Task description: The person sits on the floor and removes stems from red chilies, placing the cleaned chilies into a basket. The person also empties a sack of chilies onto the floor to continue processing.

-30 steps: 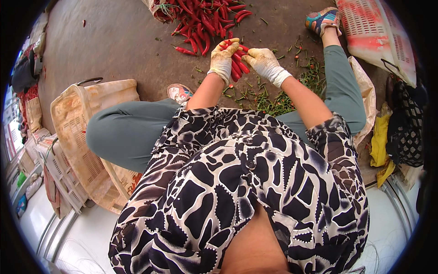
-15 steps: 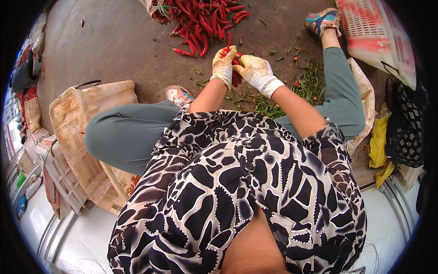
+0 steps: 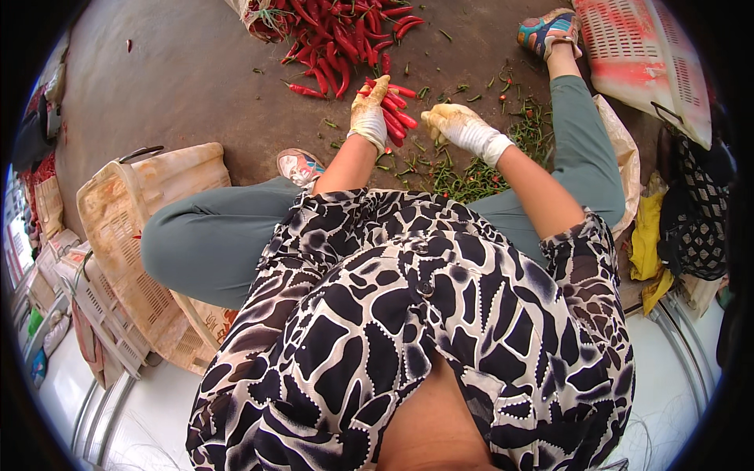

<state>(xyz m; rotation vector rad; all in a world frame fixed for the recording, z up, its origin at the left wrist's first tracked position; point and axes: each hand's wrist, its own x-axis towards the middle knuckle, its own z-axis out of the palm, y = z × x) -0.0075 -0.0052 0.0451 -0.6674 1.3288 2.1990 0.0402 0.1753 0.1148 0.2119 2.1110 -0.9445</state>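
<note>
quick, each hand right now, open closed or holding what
Left hand: closed, holding a bunch of red chili peppers.
Right hand: partly curled; whether it holds anything cannot be told.

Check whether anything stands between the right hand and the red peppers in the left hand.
Nothing visible does: an open gap separates the gloved right hand from the red peppers in the left hand. The green scraps lie on the floor, not between the hands.
</note>
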